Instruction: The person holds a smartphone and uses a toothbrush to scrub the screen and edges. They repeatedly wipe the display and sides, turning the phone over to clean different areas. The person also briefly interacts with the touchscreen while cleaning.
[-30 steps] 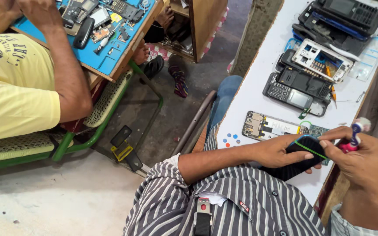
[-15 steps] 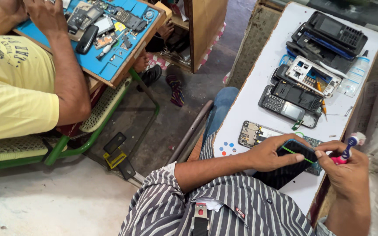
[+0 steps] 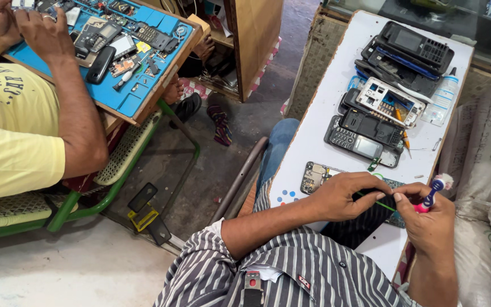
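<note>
My left hand (image 3: 342, 196) grips a black phone (image 3: 359, 227) from above, holding it at the near end of the white table (image 3: 325, 113). My right hand (image 3: 424, 219) meets it at the phone's right edge and pinches a small tool with a pink, blue and white handle (image 3: 433, 190). A thin green strip (image 3: 383, 203) runs between my two hands. Just left of my left hand lies a bare circuit board (image 3: 315, 177).
Several opened phones and back covers (image 3: 387, 102) and a small clear bottle (image 3: 442, 101) lie further up the table. At the left a person in a yellow shirt (image 3: 12, 131) works over a blue mat (image 3: 126, 62) covered with phone parts. White sacks (image 3: 484, 170) stand at the right.
The view has swung a little, so the table sits more to the right. Both hands stay on the black phone, and my right hand has closed in on the left.
</note>
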